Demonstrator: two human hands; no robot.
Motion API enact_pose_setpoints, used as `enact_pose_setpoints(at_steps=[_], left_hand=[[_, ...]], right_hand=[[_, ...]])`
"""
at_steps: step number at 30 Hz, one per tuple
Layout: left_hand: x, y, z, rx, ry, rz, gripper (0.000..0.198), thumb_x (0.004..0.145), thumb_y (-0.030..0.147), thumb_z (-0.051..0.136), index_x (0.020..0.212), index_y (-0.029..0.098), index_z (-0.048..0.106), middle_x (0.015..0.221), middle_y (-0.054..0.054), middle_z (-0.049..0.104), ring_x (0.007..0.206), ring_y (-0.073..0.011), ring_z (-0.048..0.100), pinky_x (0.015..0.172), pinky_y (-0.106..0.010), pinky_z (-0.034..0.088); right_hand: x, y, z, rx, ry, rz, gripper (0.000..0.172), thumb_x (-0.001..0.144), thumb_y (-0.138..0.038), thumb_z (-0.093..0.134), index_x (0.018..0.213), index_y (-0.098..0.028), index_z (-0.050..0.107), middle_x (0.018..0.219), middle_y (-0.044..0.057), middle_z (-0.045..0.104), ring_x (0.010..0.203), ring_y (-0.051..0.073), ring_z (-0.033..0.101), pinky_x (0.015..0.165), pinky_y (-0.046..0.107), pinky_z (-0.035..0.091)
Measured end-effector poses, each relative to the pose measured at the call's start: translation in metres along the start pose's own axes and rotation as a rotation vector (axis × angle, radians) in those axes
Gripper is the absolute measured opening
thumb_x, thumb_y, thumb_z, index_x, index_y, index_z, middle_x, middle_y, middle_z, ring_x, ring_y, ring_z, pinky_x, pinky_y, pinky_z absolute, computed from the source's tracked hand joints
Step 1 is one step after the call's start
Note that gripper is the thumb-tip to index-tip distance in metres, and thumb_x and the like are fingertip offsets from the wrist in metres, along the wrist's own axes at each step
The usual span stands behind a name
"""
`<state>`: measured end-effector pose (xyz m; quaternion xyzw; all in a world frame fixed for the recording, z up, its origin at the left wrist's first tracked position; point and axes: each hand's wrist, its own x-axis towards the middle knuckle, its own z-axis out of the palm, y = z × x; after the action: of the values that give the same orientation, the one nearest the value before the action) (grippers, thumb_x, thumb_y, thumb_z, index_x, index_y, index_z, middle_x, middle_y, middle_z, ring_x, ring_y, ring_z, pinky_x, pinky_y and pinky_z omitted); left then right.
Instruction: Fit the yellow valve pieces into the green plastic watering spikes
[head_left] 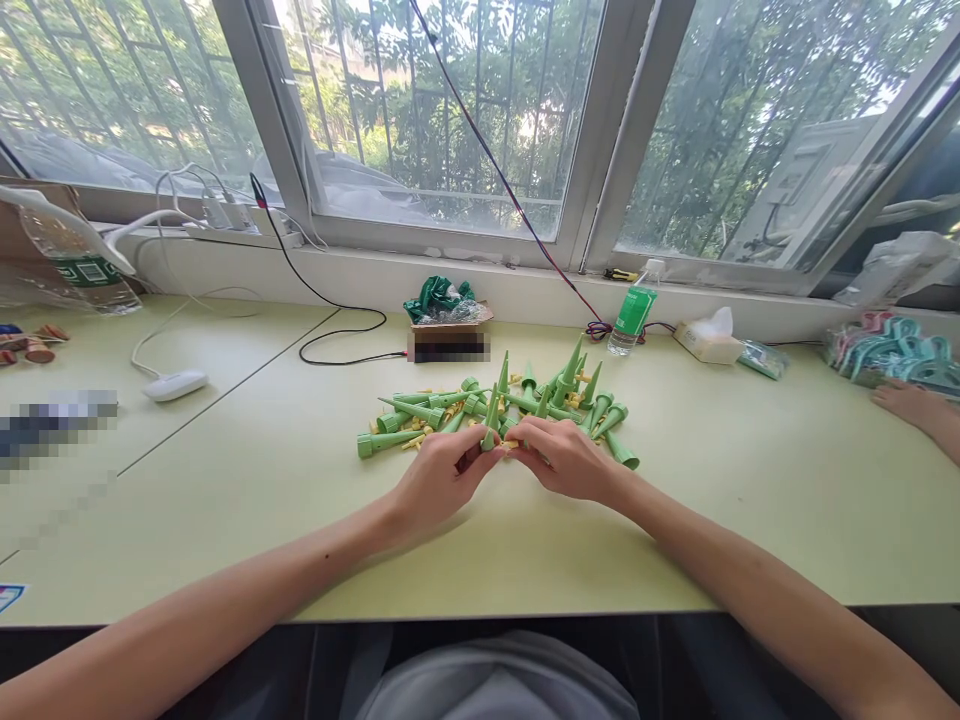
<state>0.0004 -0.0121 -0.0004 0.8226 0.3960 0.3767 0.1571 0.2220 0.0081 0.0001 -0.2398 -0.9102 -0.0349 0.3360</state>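
Observation:
My left hand (439, 470) is closed on a green plastic watering spike (491, 420), its pointed end up. Close beside it, my right hand (566, 455) pinches a small yellow plastic piece (511, 445) near the spike's lower end. Whether the two parts touch is hidden by my fingers. Just beyond both hands lies a loose pile of green spikes (409, 415) with ribbed caps, and small yellow pieces (433, 430) are mixed among them. Several spikes at the right of the pile (570, 370) point upward, while others lie flat.
A cardboard box (450, 325) stands behind the pile, with a water bottle (632, 310) and tissue pack (709, 338) to its right. A white device (176, 385) and cables lie left. At far right, another person's hand (911, 400) is by bagged clips (900, 350).

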Motion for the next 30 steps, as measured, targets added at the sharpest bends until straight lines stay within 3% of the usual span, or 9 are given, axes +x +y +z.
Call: enact_pose_setpoints(at_steps=[8, 16, 23, 30], left_hand=[[0.0001, 0.0002, 0.0001, 0.004, 0.007, 0.004, 0.023, 0.095, 0.033, 0.054, 0.08, 0.018, 0.062, 0.054, 0.007, 0.038, 0.05, -0.0094, 0.031, 0.05, -0.023, 0.029], [-0.0017, 0.0007, -0.0001, 0.016, -0.031, 0.042, 0.023, 0.097, 0.034, 0.053, 0.085, 0.018, 0.063, 0.054, 0.008, 0.039, 0.049, -0.0087, 0.032, 0.05, -0.023, 0.028], [-0.0008, 0.0003, 0.0001, 0.008, 0.001, 0.022, 0.023, 0.097, 0.035, 0.053, 0.084, 0.018, 0.062, 0.055, 0.008, 0.036, 0.052, -0.0093, 0.03, 0.051, -0.022, 0.029], [0.0004, 0.0018, -0.0005, 0.008, -0.017, 0.01, 0.024, 0.096, 0.034, 0.053, 0.082, 0.017, 0.061, 0.056, 0.008, 0.037, 0.051, -0.0089, 0.03, 0.051, -0.023, 0.029]], right_hand=[[-0.0017, 0.0019, 0.0035, 0.002, -0.034, 0.016, 0.024, 0.108, -0.031, 0.038, 0.097, -0.018, 0.056, 0.081, 0.004, 0.066, 0.06, 0.013, 0.055, 0.055, 0.026, 0.034], [-0.0026, 0.0025, 0.0038, -0.014, -0.105, 0.036, 0.042, 0.11, -0.035, 0.029, 0.081, -0.017, 0.054, 0.064, 0.0, 0.057, 0.052, 0.011, 0.046, 0.053, 0.026, 0.029], [-0.0006, -0.0007, 0.0002, 0.065, -0.063, 0.041, 0.025, 0.107, -0.035, 0.039, 0.105, -0.017, 0.055, 0.078, 0.002, 0.066, 0.059, 0.012, 0.054, 0.057, 0.025, 0.036], [-0.0018, 0.0001, 0.0016, 0.036, -0.089, 0.047, 0.025, 0.108, -0.033, 0.037, 0.098, -0.018, 0.055, 0.081, 0.004, 0.065, 0.062, 0.013, 0.055, 0.058, 0.025, 0.035]])
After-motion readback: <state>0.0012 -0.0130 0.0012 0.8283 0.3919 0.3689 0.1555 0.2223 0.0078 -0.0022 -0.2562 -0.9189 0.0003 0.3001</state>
